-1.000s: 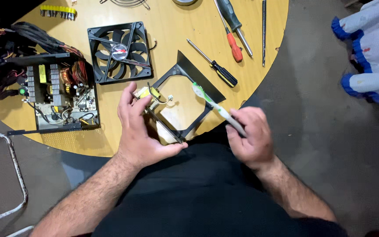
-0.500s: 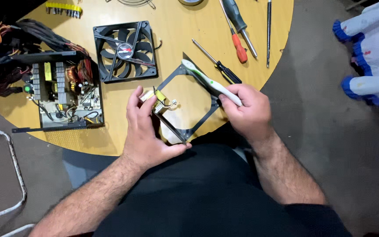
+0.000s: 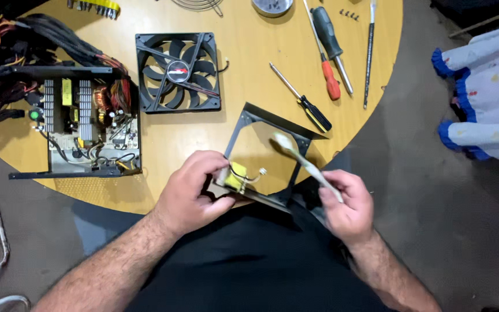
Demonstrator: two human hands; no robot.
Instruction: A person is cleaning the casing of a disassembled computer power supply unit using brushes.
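The right hand (image 3: 347, 205) had drawn its toothbrush (image 3: 306, 164) back from the black metal cover panel (image 3: 270, 159), fingers closed on the handle. The left hand (image 3: 194, 193) gripped the panel's yellow socket part (image 3: 237, 176) at the table (image 3: 244, 98) edge, brushing paused.

head cam | looks steeply down from above | close over round wooden table (image 3: 249, 115) edge | single view
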